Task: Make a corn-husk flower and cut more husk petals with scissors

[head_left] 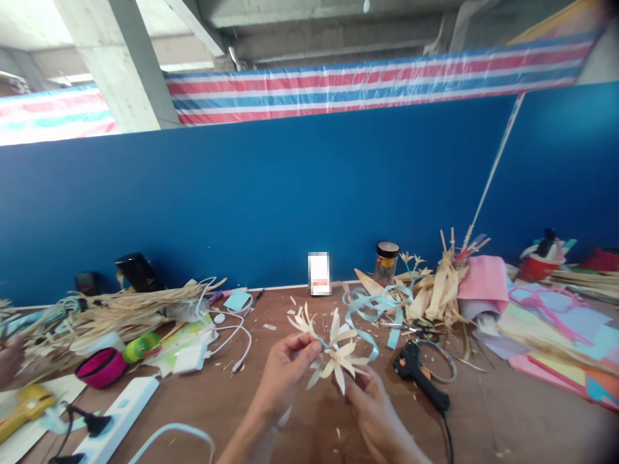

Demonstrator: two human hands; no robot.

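My left hand (pixel 293 367) is closed, thumb against fingers, on a thin stem wrapped in light blue near a pale husk flower (pixel 302 319). My right hand (pixel 365 399) is curled around the underside of a larger cream husk flower (pixel 341 361) with pointed petals; its fingertips are partly hidden behind the petals. The flowers sit close together between both hands, above the brown table. Just beyond them a curly light blue ribbon (pixel 372 303) lies loose. To the right of my right hand rests a black glue gun (pixel 418 374).
Scissors (pixel 420 328) lie behind the glue gun. Dried husks (pixel 438 296) and a lidded jar (pixel 387 263) stand at the back right. On the left are a white power strip (pixel 118 415), a yellow glue gun (pixel 29 409) and cables. Another person's hand (pixel 10 361) shows at the left edge.
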